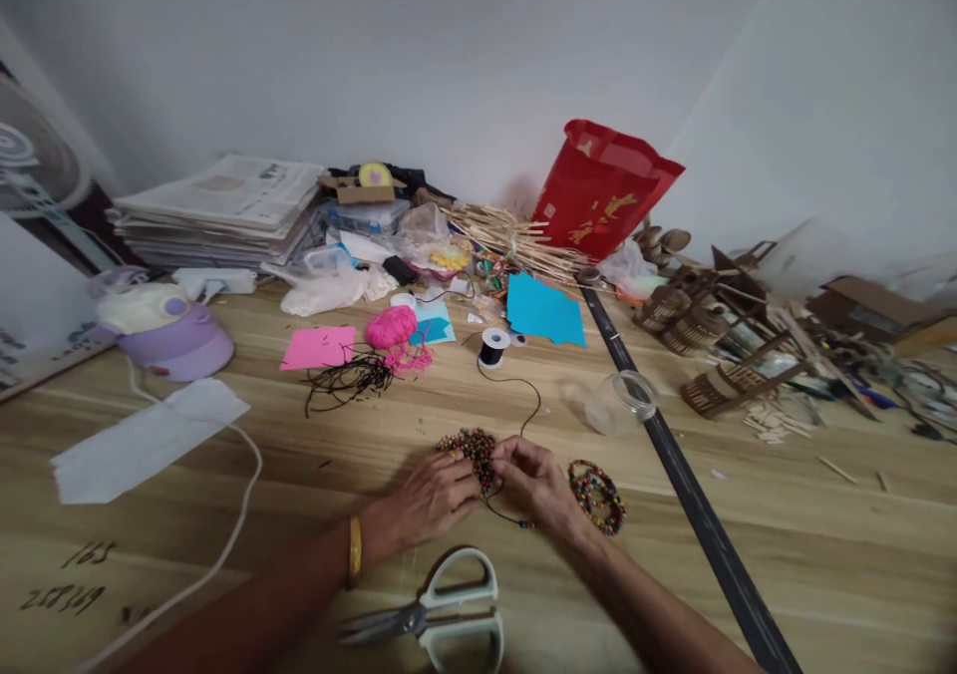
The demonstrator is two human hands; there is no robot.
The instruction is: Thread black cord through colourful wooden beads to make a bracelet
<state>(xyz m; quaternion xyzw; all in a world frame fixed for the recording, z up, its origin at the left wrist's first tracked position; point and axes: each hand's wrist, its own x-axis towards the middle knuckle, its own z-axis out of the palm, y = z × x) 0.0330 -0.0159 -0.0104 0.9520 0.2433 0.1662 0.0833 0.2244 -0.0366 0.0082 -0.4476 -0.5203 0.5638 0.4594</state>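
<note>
A pile of small multicoloured beads (477, 447) lies on the wooden table in front of me. My left hand (441, 495) rests at its near left side, fingers stretched out and touching the beads. At the pile's right edge my right hand (527, 467) is closed in a pinch; what sits between its fingertips is too small to make out. Black cord (536, 395) runs from a spool (492, 348) down behind my right hand. Below the hands a stretch of cord ends in a few threaded beads (527, 524). Finished-looking beaded loops (598, 500) lie right of my right hand.
Scissors (449, 609) with pale handles lie near my wrists. A clear jar (609, 405) lies by a dark strip (692, 500) crossing the table. Black cord pieces (348, 383), pink yarn (391, 327) and blue card (544, 310) lie beyond. A white cable (243, 509) runs at left.
</note>
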